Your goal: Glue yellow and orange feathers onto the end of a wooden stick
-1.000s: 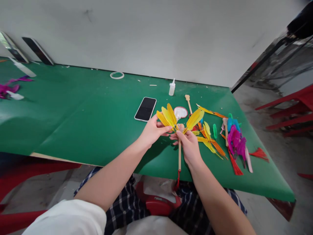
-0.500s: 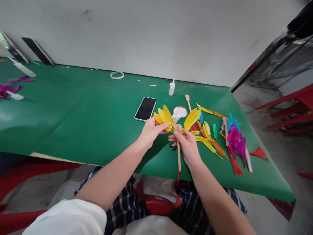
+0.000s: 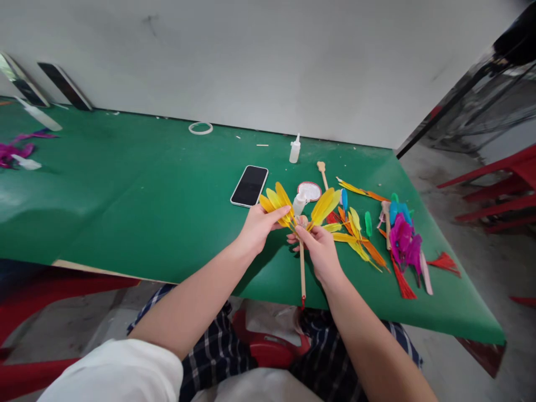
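Observation:
Yellow feathers (image 3: 324, 205) fan out to both sides of the head of a wooden stick (image 3: 302, 271), which has a red cord at its lower end. My left hand (image 3: 260, 226) pinches the left group of yellow feathers near their quills. With thumb and fingers, my right hand (image 3: 319, 245) grips the stick just under its head, by the base of the right feathers. Fingers partly hide the spot where quills and stick meet. Just behind the head stands a small white bottle (image 3: 299, 204), beside a white round piece with a red rim (image 3: 310, 191).
A phone (image 3: 249, 186) lies left of the hands. Behind them are a glue bottle (image 3: 295, 149), another wooden stick (image 3: 322, 174) and a white ring (image 3: 200, 128). Loose yellow and orange feathers (image 3: 355, 244) and a magenta feather bundle (image 3: 402, 237) with red tassels lie to the right.
The stick's lower end has swung slightly left, and the feathered head has shifted a little left and down. Both hands keep their grips.

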`<state>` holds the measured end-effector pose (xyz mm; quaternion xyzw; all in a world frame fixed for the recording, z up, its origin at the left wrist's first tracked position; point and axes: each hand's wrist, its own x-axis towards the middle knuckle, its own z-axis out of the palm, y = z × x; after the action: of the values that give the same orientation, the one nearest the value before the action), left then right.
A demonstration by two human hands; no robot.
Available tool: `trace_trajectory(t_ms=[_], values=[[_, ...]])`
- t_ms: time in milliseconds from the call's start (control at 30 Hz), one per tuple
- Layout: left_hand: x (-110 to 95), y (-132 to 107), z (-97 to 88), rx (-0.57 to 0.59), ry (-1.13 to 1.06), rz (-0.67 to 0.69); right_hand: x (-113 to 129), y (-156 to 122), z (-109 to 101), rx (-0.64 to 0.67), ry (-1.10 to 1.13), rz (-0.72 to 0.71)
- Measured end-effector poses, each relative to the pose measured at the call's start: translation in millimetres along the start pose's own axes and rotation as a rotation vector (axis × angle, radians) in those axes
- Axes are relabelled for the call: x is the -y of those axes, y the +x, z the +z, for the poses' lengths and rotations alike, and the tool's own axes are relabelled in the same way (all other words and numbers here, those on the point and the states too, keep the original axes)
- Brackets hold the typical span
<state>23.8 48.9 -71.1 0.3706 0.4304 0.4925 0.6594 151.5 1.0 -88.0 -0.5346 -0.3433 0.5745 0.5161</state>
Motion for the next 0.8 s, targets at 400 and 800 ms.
trace_trajectory(t_ms=[400,800], values=[[1.0,0.1,-0.3,-0.003,0.003,-0.003,0.0,-1.2,0.3,-0.014,-0.025,-0.013],[0.4,0.7,-1.6,-0.089,0.028,0.062,0.6,-2.3,0.8,-0.046,-0.027,-0.005]])
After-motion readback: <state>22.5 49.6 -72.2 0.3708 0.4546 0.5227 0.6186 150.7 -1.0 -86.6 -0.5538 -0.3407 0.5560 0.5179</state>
